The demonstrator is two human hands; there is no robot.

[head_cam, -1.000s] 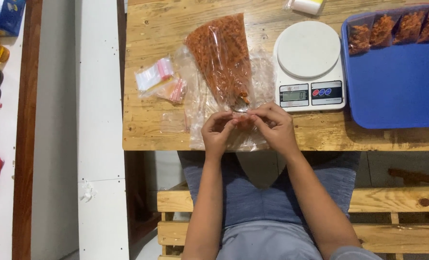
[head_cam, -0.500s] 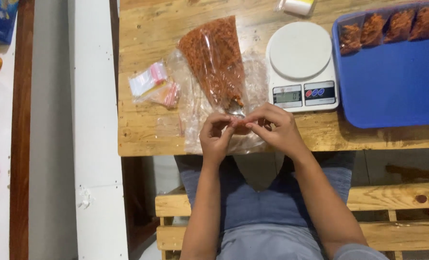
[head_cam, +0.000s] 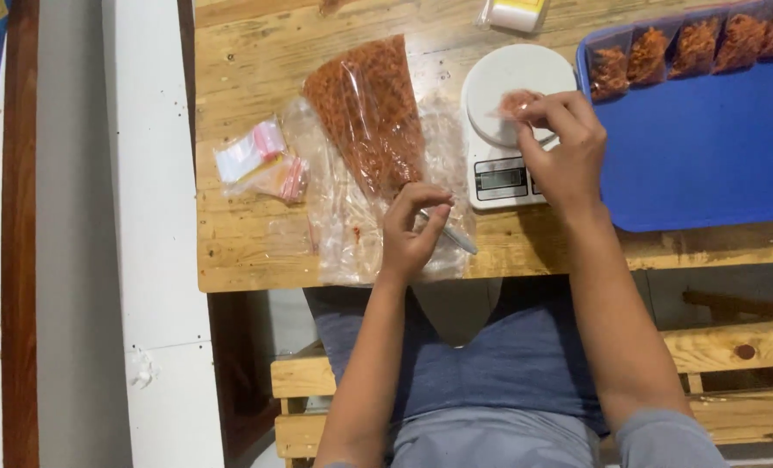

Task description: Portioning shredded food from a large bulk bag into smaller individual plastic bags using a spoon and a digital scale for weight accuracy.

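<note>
Over the scale (head_cam: 509, 87), your right hand (head_cam: 561, 147) pinches a small filled pouch (head_cam: 516, 101) in its fingers, holding it on the white pan. Your left hand (head_cam: 412, 230) rests on the counter (head_cam: 256, 251) with its fingers closed around a thin metal tool (head_cam: 456, 238), just below the big bag (head_cam: 369, 113) of orange-red crumbs. Filled pouches (head_cam: 690, 43) line the blue tray's (head_cam: 707, 156) far edge.

Single head view: looks steeply down, fairly near, over wooden table (head_cam: 256, 260) edge and lap.
</note>
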